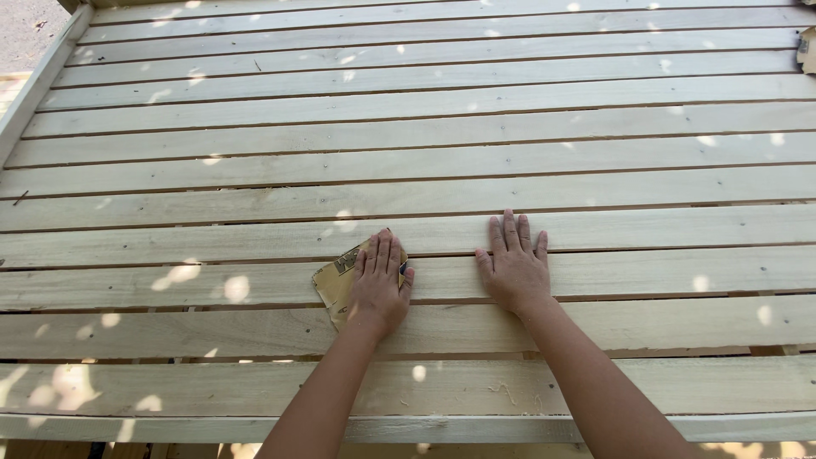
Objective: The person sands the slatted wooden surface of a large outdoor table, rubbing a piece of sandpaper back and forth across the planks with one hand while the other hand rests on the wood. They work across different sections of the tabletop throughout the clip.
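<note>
A wide panel of pale wooden slats (408, 144) lies flat in front of me, the boards running left to right with thin gaps between them. My left hand (379, 285) presses flat on a tan sheet of sandpaper (332, 282) against a slat near the panel's front; part of the sheet sticks out to the left of my palm. My right hand (513, 263) rests flat on the neighbouring slats just to the right, fingers together, holding nothing.
A wooden frame rail (38, 81) runs along the panel's left side, with grey ground (25, 30) beyond it. A tan scrap (807, 49) lies at the far right edge. Wood dust and shavings (501, 393) dot the nearest boards. Sunlight spots fall across the slats.
</note>
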